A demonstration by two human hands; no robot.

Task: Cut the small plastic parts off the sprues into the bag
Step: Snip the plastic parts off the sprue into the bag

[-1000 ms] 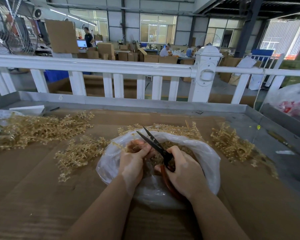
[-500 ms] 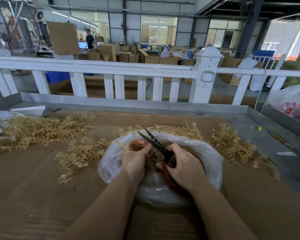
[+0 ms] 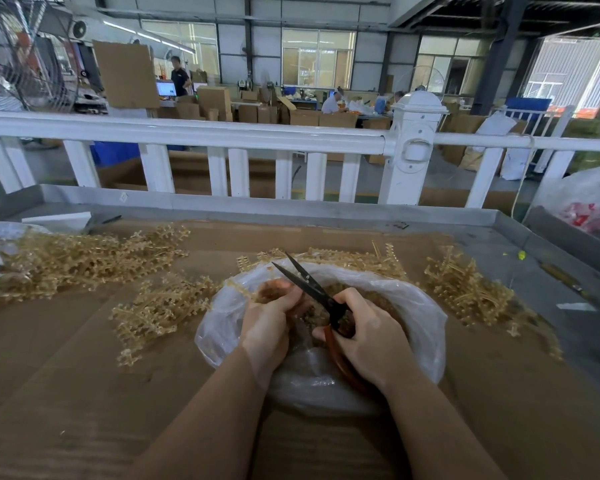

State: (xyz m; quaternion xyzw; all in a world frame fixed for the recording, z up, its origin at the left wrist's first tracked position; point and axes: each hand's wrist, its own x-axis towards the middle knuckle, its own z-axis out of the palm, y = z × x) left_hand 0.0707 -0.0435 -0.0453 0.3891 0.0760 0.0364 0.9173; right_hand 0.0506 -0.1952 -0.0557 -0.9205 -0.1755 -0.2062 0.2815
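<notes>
Plainly both hands work over the mouth of the bag (image 3: 426, 306) at lower centre, so that whatever is snipped drops straight in. The left hand (image 3: 267, 323) has its fingers curled round a sprue (image 3: 239, 287), holding it above the opening; how firm that grip is cannot be told, as the fingertips are hidden. The right hand (image 3: 368, 337) is closed round the orange handles of the scissors (image 3: 309, 282), whose dark blades stand slightly parted and point to the upper left, over the left hand's fingers. Loose cut parts (image 3: 374, 303) already lie in a brown heap inside the bag.

Around it on the cardboard-covered worktop (image 3: 84, 393) lie more sprues: a big pile (image 3: 84, 258) at left, a smaller one (image 3: 160, 306) just beside the bag, others (image 3: 465, 289) at right and behind. These crowd the bag's rim, and the slack plastic could likely fold inward under the wrists. A white railing (image 3: 222, 136) crosses the frame beyond.
</notes>
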